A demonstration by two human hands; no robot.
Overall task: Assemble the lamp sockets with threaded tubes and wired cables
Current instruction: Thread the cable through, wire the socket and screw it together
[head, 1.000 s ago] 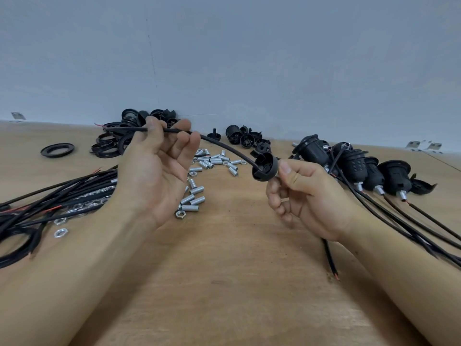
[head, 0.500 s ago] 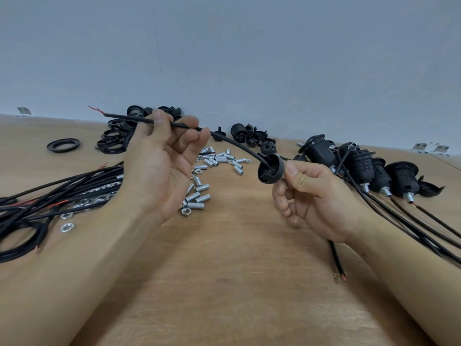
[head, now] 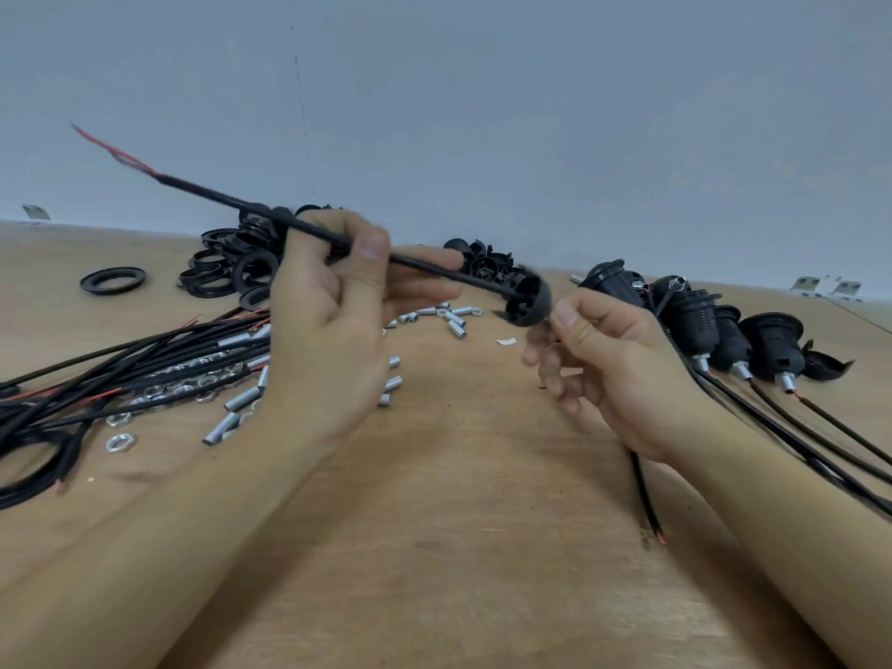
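Black and rubbery, the round-sheathed cable (head: pixel 289 223) I'm watching runs up and to the left above the pale wooden tabletop (head: pixel 458 548), its stripped red tip blurred against the grey wall. My left hand (head: pixel 333 330) pinches that cable between thumb and curled fingers, raised clear of the bench. The cable's lower stretch passes into a black domed plastic socket cap (head: pixel 528 301), open side facing left, and my right hand (head: pixel 613 369) has thumb and forefinger closed on the cap's right edge, the other fingers curled beneath. From under that wrist the cable's tail hangs down and lies on the wood, bare ends showing. Beyond my right hand I see a row of black assembled lamp sockets (head: pixel 733 330) with silver stubs and cables trailing toward me. Between and behind the hands lie scattered short silver threaded tubes (head: pixel 453 321). Left of those, a bundle of loose black cables (head: pixel 120 374) crosses small silver hex nuts (head: pixel 120 443), and farther back sits a heap of black plastic rings (head: pixel 231 268).
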